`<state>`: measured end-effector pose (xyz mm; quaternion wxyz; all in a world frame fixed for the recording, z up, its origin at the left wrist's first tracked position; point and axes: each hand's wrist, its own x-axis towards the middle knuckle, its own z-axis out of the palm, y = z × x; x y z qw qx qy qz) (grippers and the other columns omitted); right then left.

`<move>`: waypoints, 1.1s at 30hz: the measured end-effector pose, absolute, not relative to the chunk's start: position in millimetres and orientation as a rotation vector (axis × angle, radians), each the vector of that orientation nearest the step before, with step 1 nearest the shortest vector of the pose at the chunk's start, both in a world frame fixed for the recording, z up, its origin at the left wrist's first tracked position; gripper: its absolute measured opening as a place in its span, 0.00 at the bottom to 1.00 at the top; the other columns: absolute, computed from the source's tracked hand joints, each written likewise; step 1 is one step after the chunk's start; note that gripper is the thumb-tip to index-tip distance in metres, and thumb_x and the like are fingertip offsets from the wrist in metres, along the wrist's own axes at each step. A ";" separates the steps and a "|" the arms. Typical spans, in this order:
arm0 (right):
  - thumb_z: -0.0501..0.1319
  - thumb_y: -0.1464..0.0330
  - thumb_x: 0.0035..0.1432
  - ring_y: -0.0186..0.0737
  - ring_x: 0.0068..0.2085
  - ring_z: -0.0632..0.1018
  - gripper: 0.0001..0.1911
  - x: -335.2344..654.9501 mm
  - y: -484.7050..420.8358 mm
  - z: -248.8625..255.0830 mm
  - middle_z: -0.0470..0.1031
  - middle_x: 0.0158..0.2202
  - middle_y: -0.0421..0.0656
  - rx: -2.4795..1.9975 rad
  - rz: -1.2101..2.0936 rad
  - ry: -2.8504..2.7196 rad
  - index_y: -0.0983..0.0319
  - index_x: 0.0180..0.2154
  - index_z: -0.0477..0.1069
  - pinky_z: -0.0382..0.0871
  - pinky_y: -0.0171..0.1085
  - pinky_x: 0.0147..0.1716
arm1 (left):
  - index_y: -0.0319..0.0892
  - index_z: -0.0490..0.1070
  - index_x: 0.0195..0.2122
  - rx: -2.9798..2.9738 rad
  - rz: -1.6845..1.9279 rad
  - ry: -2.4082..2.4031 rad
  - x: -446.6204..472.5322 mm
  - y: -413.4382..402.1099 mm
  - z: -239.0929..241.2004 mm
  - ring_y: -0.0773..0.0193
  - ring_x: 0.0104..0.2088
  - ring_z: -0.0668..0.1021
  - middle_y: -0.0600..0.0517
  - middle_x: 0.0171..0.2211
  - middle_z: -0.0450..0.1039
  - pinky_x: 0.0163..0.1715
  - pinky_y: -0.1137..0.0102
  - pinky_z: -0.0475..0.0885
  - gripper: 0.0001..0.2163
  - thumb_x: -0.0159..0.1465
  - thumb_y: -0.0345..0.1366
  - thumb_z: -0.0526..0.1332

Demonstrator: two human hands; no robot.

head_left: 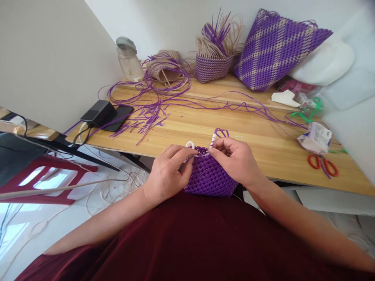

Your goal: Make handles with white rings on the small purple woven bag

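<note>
A small purple woven basket (209,177) rests on my lap at the front edge of the wooden table (263,136). My left hand (168,171) grips its left side, fingers pinched on a white strip (190,145) at the rim. My right hand (234,158) is closed on the rim's right side, pinching a white-and-purple strip loop (218,134) that stands up from the weave.
Loose purple strips (152,105) sprawl over the table. At the back stand a jar (129,58), a small basket with upright strips (213,58) and a large purple-and-beige bag (272,48). A phone and power bank (107,113) lie left; red scissors (324,164) right.
</note>
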<state>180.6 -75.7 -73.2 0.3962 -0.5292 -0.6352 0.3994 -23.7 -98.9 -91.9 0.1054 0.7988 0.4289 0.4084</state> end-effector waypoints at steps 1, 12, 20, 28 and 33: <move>0.65 0.64 0.55 0.31 0.25 0.69 0.09 181.0 -76.0 -73.5 0.72 0.25 0.39 -1.339 1.019 -1.605 0.63 0.31 0.72 0.62 0.32 0.24 | 0.44 0.75 0.45 2.381 1.225 1.247 -24.1 -97.1 -91.3 0.62 0.41 0.77 0.49 0.41 0.78 0.44 0.67 0.72 0.10 0.64 0.29 0.61; 0.63 0.66 0.59 0.33 0.28 0.69 0.05 185.7 -81.5 -79.1 0.71 0.29 0.39 -1.186 1.038 -1.644 0.60 0.33 0.70 0.63 0.34 0.28 | 0.42 0.77 0.32 2.555 0.945 1.057 -21.1 -43.4 -68.9 0.61 0.37 0.74 0.50 0.32 0.75 0.42 0.66 0.67 0.08 0.65 0.30 0.59; 0.62 0.70 0.60 0.36 0.33 0.74 0.01 187.3 -82.0 -78.5 0.75 0.33 0.41 -1.050 1.097 -1.641 0.61 0.35 0.72 0.68 0.37 0.36 | 0.44 0.79 0.26 2.409 0.598 0.821 -15.8 -14.8 -54.9 0.61 0.34 0.76 0.52 0.28 0.77 0.39 0.68 0.66 0.06 0.56 0.27 0.64; 0.63 0.71 0.60 0.37 0.37 0.77 0.04 182.0 -78.2 -74.5 0.79 0.36 0.41 -0.954 0.976 -1.844 0.60 0.37 0.77 0.70 0.38 0.42 | 0.42 0.77 0.27 2.093 0.517 0.482 10.3 5.7 -81.9 0.67 0.27 0.71 0.55 0.26 0.74 0.29 0.73 0.65 0.01 0.52 0.31 0.66; 0.65 0.66 0.59 0.37 0.35 0.77 0.07 190.4 -72.3 -72.8 0.79 0.34 0.41 -1.091 1.123 -1.873 0.62 0.36 0.79 0.70 0.37 0.38 | 0.39 0.70 0.20 1.897 0.538 0.555 10.0 0.4 -98.6 0.69 0.23 0.67 0.56 0.20 0.68 0.26 0.73 0.63 0.10 0.52 0.37 0.68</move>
